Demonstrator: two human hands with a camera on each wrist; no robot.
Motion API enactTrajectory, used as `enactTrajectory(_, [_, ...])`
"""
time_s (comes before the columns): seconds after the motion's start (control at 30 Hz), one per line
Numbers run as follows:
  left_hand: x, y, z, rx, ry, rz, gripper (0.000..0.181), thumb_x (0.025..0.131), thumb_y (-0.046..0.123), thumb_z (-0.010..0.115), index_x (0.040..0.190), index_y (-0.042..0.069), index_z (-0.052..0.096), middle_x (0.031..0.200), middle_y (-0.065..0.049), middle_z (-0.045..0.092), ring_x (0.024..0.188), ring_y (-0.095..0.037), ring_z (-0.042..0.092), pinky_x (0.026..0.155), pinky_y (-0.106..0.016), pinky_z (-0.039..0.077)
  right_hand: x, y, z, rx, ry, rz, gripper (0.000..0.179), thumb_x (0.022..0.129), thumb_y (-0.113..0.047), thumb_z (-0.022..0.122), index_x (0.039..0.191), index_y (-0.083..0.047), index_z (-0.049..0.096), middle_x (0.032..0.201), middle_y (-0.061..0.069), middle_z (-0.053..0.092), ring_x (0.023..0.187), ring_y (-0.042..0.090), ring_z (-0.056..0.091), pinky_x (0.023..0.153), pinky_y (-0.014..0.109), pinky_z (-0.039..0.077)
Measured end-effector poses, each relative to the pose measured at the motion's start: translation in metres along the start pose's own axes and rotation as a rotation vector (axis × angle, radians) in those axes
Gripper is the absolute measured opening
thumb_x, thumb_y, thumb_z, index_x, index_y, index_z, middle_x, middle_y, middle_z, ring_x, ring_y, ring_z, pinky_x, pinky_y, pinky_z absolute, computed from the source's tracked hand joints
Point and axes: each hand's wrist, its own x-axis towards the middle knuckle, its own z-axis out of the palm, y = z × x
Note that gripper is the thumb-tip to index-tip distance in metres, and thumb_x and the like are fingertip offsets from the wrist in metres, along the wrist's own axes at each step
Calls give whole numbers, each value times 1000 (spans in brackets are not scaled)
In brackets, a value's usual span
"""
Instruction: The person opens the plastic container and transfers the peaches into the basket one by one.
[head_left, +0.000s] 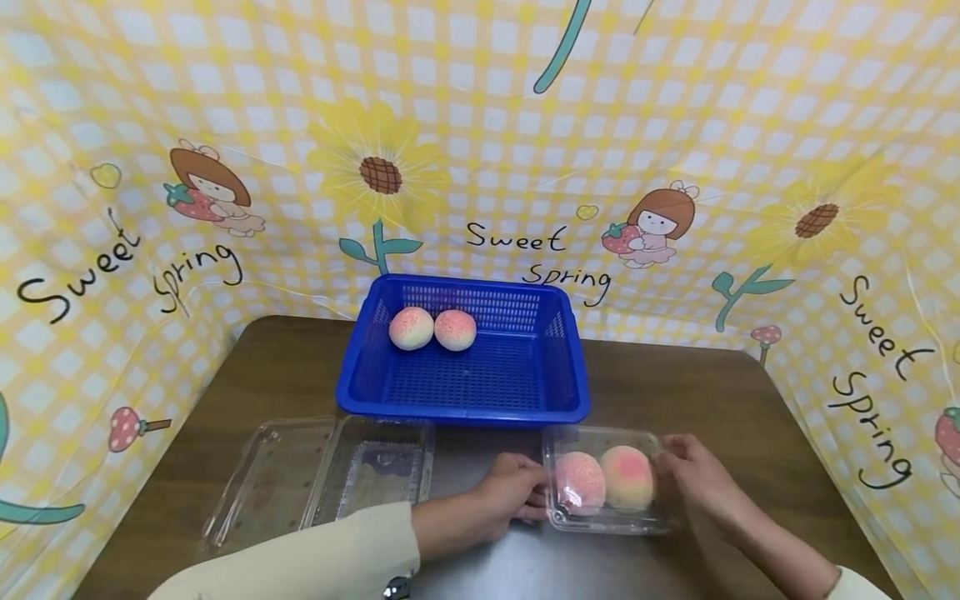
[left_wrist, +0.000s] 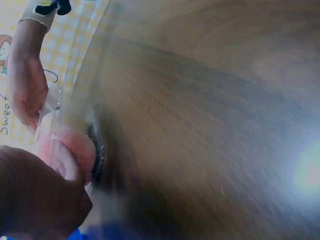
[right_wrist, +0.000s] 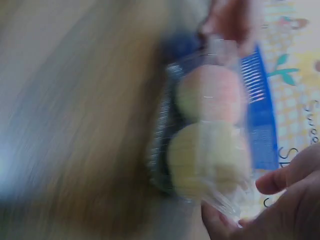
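Two peaches (head_left: pixel 628 477) boxed; lid (head_left: pixel 603 437) apparently closed; left hand (head_left: pixel 512 493), right hand (head_left: pixel 701 477) grip box (head_left: pixel 607 527); basket peaches (head_left: pixel 455 331), open container (head_left: pixel 321 475) remain.

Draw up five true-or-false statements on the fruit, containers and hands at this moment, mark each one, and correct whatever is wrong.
1. Two peaches lie in the blue basket. True.
2. The clear box between the hands contains three peaches. False: this filled box contains two.
3. The left hand is at the left side of the filled box. True.
4. The right hand is reaching inside the blue basket. False: the right hand is at the right side of the filled box.
5. The other clear box, on the left of the table, is shut. False: this second box lies open.
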Motion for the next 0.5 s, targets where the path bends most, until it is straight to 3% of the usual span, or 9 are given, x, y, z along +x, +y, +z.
enactTrajectory(0.1, [-5, 5, -16, 49, -15, -11, 16, 88, -3, 58, 102, -10, 60, 78, -7, 59, 65, -14, 58, 66, -33, 65, 2, -1, 1, 253, -88, 59, 48, 106, -10, 43, 140, 23, 34, 119, 27, 58, 104, 28, 64, 93, 41, 60])
enactTrajectory(0.17, [-9, 8, -27, 94, -25, -16, 16, 88, -4, 59, 102, -11, 61, 78, -8, 60, 63, -14, 59, 66, -33, 65, 1, 0, 2, 346, -155, 59, 45, 105, -6, 43, 137, 24, 37, 111, 17, 62, 98, 19, 65, 90, 34, 62])
enactTrajectory(0.23, [-14, 13, -37, 146, -28, -26, 15, 89, -5, 59, 101, -13, 62, 76, -9, 61, 61, -15, 59, 65, -33, 65, 0, 1, 6, 401, -222, 47, 45, 103, -5, 45, 136, 25, 38, 106, 10, 65, 95, 15, 66, 89, 32, 62])
enactTrajectory(0.33, [-22, 22, -50, 222, -22, -33, 13, 89, -7, 59, 99, -14, 62, 77, -12, 61, 60, -15, 59, 64, -34, 65, 0, 1, 13, 447, -289, 9, 49, 101, -5, 51, 138, 25, 37, 109, 9, 67, 98, 14, 67, 93, 33, 61])
enactTrajectory(0.5, [-34, 41, -65, 356, -33, -57, 10, 85, -11, 57, 92, -14, 64, 73, -15, 62, 54, -16, 61, 61, -34, 65, 3, -6, 32, 481, -275, -33, 57, 97, -2, 59, 140, 25, 35, 112, 11, 67, 97, 13, 68, 89, 30, 61])
